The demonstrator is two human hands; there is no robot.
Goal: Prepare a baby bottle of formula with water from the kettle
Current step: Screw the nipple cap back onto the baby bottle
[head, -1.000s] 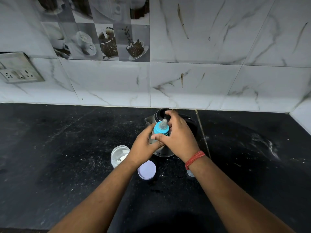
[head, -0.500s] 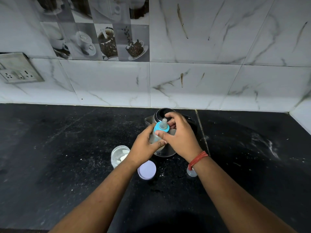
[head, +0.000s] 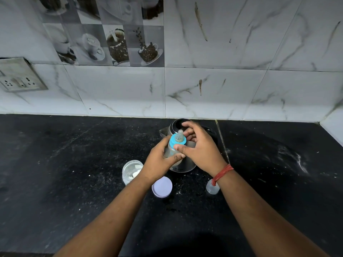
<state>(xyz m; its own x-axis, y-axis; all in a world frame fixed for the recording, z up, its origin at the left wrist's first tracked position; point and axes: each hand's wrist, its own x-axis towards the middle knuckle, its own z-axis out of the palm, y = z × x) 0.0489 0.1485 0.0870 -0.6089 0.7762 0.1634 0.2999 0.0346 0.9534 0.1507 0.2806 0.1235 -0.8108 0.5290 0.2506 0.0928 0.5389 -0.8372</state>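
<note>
the left hand (head: pixel 157 162) wraps the baby bottle (head: pixel 171 150), held upright above the counter in front of the kettle (head: pixel 182 164). the right hand (head: pixel 199 151) pinches the blue collar (head: pixel 177 140) with thumb and fingers. seat the thread squarely, turn until snug, keep the bottle vertical to avoid leaks

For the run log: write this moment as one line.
step: capping bottle | left hand: holds bottle | right hand: at blue collar | kettle: behind | jar: open, lid beside

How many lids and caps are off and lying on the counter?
2: a round white lid below the left hand, and a clear cap partly hidden under the right wrist.
</note>
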